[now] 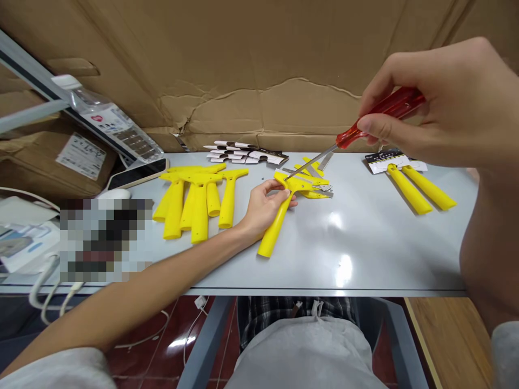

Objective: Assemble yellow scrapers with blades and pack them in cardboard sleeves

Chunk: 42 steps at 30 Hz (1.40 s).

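My right hand (441, 102) is closed around the red handle of a screwdriver (348, 135). The shaft slants down to the left, and its tip meets the head of a yellow scraper (278, 224) near a screw. My left hand (267, 208) grips that scraper by its neck, thumb on top, handle pointing toward me. Just beyond the head lie loose metal blades (325, 161), other yellow pieces (312, 166) and a small heap of screws (324, 188). Several yellow scraper handles (199, 213) lie grouped left of my left hand.
Folded black-and-white cards (243, 153) lie at the back of the white table (365, 248). Two carded yellow scrapers (409, 189) rest at the right. A phone (138, 173), a plastic bottle (113, 121) and cables (44, 275) are at the left. A cardboard wall (259, 65) stands behind.
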Motion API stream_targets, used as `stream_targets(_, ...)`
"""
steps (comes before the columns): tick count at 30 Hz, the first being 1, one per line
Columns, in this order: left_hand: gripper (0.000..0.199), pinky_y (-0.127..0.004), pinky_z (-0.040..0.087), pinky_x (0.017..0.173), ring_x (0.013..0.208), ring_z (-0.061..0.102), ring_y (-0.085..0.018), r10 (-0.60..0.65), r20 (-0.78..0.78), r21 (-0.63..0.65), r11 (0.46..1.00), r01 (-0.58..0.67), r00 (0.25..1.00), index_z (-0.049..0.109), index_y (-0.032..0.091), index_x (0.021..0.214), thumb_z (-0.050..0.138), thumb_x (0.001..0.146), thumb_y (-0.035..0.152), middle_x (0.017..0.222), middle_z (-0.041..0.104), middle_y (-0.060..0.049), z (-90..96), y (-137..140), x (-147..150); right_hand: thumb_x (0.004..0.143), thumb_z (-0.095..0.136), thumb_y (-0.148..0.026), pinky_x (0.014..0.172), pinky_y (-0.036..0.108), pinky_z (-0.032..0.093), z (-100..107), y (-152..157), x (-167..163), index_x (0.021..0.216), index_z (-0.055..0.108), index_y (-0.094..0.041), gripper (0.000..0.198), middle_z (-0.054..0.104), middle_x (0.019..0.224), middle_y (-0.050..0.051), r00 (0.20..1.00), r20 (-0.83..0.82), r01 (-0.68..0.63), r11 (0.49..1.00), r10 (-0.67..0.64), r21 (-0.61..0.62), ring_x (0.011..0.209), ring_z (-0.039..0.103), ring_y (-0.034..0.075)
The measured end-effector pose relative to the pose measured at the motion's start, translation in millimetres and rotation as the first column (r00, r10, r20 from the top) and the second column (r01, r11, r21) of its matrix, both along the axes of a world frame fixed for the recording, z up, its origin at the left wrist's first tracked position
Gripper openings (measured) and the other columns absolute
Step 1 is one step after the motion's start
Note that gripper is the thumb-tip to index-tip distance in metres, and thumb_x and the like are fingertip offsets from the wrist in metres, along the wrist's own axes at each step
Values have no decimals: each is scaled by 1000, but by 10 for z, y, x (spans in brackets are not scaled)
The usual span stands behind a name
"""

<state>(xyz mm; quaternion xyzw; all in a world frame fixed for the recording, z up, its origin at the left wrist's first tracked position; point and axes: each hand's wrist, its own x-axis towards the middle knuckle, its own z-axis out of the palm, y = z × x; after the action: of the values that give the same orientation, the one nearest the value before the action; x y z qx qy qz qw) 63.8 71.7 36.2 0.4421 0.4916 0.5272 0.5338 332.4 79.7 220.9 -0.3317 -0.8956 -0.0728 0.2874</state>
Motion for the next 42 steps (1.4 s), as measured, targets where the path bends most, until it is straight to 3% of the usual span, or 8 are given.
stream_targets(3, 25, -44, 70, 83, 91, 82, -30, 5, 5, 1, 1000, -5, 1000, 66, 15, 92, 84, 77, 24, 97, 77, -10, 1, -2, 2, 82, 84, -24, 53, 7, 41, 2, -2, 17, 102, 67, -20, 27, 67, 88, -4, 1000, 10, -27, 998, 27, -52, 72, 62, 0)
stream_targets(9, 24, -42, 70, 81, 88, 82, -28, 5, -8, 7, 1000, -5, 1000, 66, 14, 93, 83, 78, 24, 97, 76, -9, 8, -3, 2, 85, 87, -36, 53, 8, 41, 20, -66, 15, 108, 67, -23, 33, 66, 86, -5, 1000, -19, 2, 998, -3, -68, 72, 62, 1)
stream_targets(16, 22, -41, 70, 82, 87, 82, -26, 8, -13, 14, 1000, -8, 1000, 67, 14, 93, 82, 80, 24, 96, 75, -8, 10, -19, 12, 88, 79, -24, 52, 9, 41, 10, -70, -49, 94, 68, -19, 14, 65, 75, -6, 1000, -11, -10, 1000, 10, -23, 64, 59, -1)
stream_targets(20, 22, -41, 70, 82, 86, 81, -25, 5, -12, 28, 1000, -4, 1000, 67, 14, 93, 82, 80, 24, 101, 75, -9, 5, -14, 4, 78, 84, -15, 54, 8, 46, 14, -74, -24, 104, 65, -20, 33, 69, 95, -4, 999, 24, -39, 998, 41, -47, 76, 66, 2)
stream_targets(24, 23, -41, 70, 83, 87, 82, -25, -2, -13, 23, 1000, 2, 1000, 67, 15, 93, 82, 80, 25, 101, 75, -9, 3, -11, 2, 84, 83, -20, 63, 7, 53, 11, -134, -37, 109, 63, -22, 32, 70, 100, -6, 998, -18, -53, 994, 52, -95, 84, 69, 2)
stream_targets(35, 19, -41, 70, 83, 87, 81, -25, 7, -11, 5, 1000, -7, 1000, 67, 14, 94, 80, 82, 21, 107, 74, -10, 34, -21, 26, 94, 72, -25, 67, 19, 49, -280, -159, -196, 99, 57, -19, 17, 68, 86, -4, 984, -178, 35, 985, -5, 167, 75, 68, 6)
stream_targets(40, 23, -41, 70, 82, 88, 81, -25, 6, -19, 8, 1000, -6, 1000, 67, 16, 95, 82, 80, 23, 109, 75, -10, 17, -17, 28, 85, 73, -33, 67, 24, 57, -653, -41, -143, 111, 55, -26, 32, 63, 104, 1, 891, -401, -81, 943, 213, 321, 88, 66, 12)
stream_targets(42, 24, -40, 70, 80, 87, 81, -25, 0, -25, -3, 1000, 0, 1000, 67, 16, 97, 82, 80, 24, 110, 76, -11, 6, -12, 24, 85, 73, -37, 71, 28, 62, -818, 20, -132, 119, 52, -29, 40, 59, 115, 3, 825, -510, -38, 924, 244, 381, 94, 66, 14)
